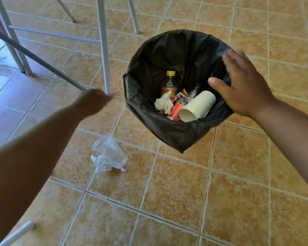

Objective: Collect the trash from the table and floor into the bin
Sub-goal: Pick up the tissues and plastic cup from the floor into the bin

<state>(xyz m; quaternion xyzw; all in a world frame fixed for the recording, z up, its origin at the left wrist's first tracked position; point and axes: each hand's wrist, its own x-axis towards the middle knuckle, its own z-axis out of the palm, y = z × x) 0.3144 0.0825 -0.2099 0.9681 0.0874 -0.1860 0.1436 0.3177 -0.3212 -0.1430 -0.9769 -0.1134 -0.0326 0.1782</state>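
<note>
The clear ribbed plastic cup [110,150] lies sideways on the tiles [167,183] left of the black-lined round bin [167,55], mouth away from it, a crumpled white tissue [100,163] touching it. Our left hand [94,102], the nearer, hangs beyond the cup by a white metal leg [103,50], fingers too blurred to read. Our right hand [242,86] rests spread on the bin's rim.

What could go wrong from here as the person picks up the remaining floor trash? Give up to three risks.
1. The clear cup lies on its side against the crumpled tissue; a hasty grab could send it rolling.
2. The left hand, blurred, looks close to a table leg and might hit it.
3. The right hand rests on the bin rim; leaning there might tip it.
</note>
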